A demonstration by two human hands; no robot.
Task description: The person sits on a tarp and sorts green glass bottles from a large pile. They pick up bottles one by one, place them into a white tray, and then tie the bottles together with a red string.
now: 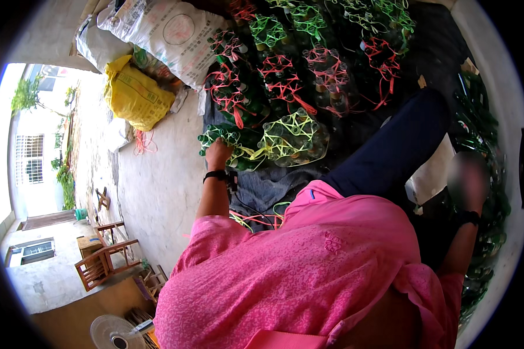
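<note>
My left hand (218, 153) rests on the necks of a bundle of green glass bottles (240, 140) tied with pale green plastic twine; its fingers are bent among the necks. Right beside that bundle stands another of clear glass bottles (294, 137), bound with yellow-green twine. On the far right, my right hand (468, 181) is at a pile of loose green glass bottles (478, 118). A blur covers this hand, so its fingers and anything in them cannot be made out.
Bundles tied with red twine (281, 80) and green twine (308, 19) stand in rows on dark cloth (262, 185). A yellow sack (135, 94) and a white woven sack (166, 35) lie at the upper left. Wooden chairs (107, 257) and a fan (117, 333) stand lower left.
</note>
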